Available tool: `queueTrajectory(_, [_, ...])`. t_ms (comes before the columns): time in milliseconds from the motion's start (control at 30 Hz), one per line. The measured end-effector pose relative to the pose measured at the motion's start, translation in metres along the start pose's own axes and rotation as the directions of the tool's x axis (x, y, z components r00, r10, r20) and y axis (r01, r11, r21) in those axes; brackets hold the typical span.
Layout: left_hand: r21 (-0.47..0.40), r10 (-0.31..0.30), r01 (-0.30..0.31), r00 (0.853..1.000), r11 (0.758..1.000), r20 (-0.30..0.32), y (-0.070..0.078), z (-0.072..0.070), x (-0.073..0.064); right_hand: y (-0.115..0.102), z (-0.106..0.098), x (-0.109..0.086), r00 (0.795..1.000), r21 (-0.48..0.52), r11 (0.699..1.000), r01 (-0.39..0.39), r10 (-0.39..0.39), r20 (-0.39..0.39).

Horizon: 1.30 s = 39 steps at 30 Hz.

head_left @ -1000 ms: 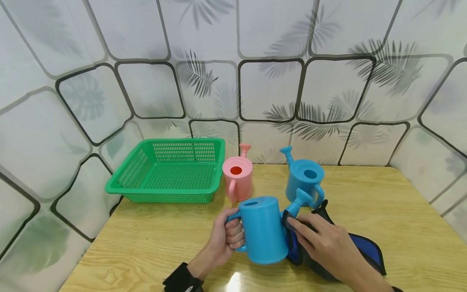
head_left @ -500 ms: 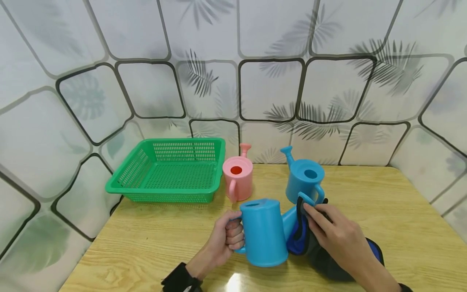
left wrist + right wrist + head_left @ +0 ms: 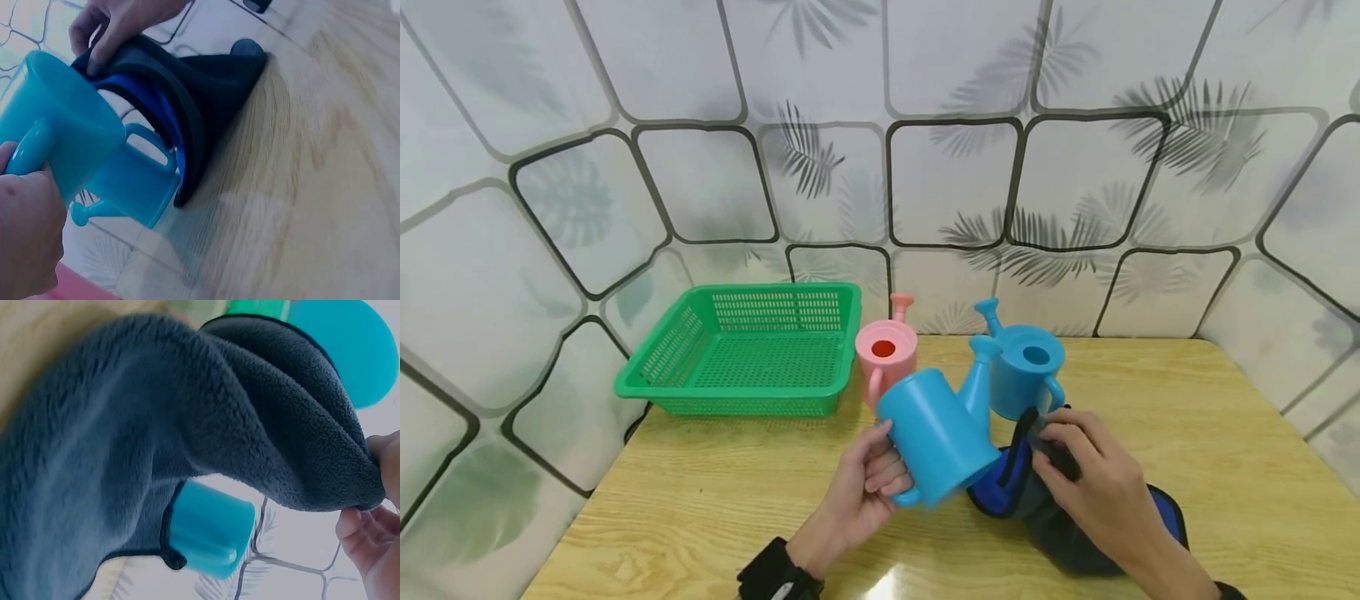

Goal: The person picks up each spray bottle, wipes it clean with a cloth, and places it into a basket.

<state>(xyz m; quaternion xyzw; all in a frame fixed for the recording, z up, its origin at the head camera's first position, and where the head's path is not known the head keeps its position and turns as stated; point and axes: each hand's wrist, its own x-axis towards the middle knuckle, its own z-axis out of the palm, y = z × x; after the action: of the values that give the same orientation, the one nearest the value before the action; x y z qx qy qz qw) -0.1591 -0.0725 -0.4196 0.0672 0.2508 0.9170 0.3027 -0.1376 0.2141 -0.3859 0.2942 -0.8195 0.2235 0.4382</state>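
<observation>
My left hand [image 3: 867, 492] grips the handle of a blue watering can [image 3: 936, 437] above the table. The can is tilted, its spout pointing up toward the back. Right of it, my right hand [image 3: 1097, 487] pinches the edge of a dark grey cloth [image 3: 1067, 529] with blue on its other face and black trim. In the right wrist view the fleecy cloth [image 3: 187, 406] hangs from thumb and fingers [image 3: 369, 544]. The spout stands apart from those fingers. A second blue watering can [image 3: 1028, 358] stands upright behind, partly covered by the held can's spout in the head view.
On the wooden table [image 3: 715, 517], a pink watering can [image 3: 887, 350] stands behind the held can and is partly hidden by it. A green slotted basket [image 3: 737, 400] sits at the back left. A patterned curtain [image 3: 955, 183] rises behind the table.
The cloth was on the held can's spout before and is now off it. My left hand has tilted the can, swinging its spout upward. My right hand keeps hold of the cloth.
</observation>
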Motion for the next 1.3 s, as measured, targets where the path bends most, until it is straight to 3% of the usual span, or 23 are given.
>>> queueTrajectory(333, [-0.128,0.019,-0.039,0.988,0.991,-0.156,-0.007,0.009,0.003,-0.018,0.016,-0.003,0.995,0.070,0.993,0.097,-0.097,-0.013])
queueTrajectory(667, [-0.139,0.026,-0.052,0.982,0.989,-0.187,-0.009,0.012,0.004,-0.034,0.028,-0.005,0.980,0.146,0.972,0.185,-0.172,-0.095])
queueTrajectory(833, [-0.149,0.053,-0.081,0.982,0.986,-0.184,-0.010,0.013,0.007,-0.045,0.034,-0.003,0.953,0.240,0.923,0.302,-0.291,-0.081])
queueTrajectory(1000, [-0.145,0.069,-0.098,0.980,0.985,-0.188,-0.008,0.013,0.010,-0.051,0.035,0.001,0.923,0.229,0.896,0.381,-0.382,-0.041])
queueTrajectory(1300, [-0.160,0.045,-0.073,0.984,0.984,-0.172,-0.010,0.011,0.008,-0.051,0.033,-0.001,0.937,0.221,0.913,0.343,-0.348,-0.016])
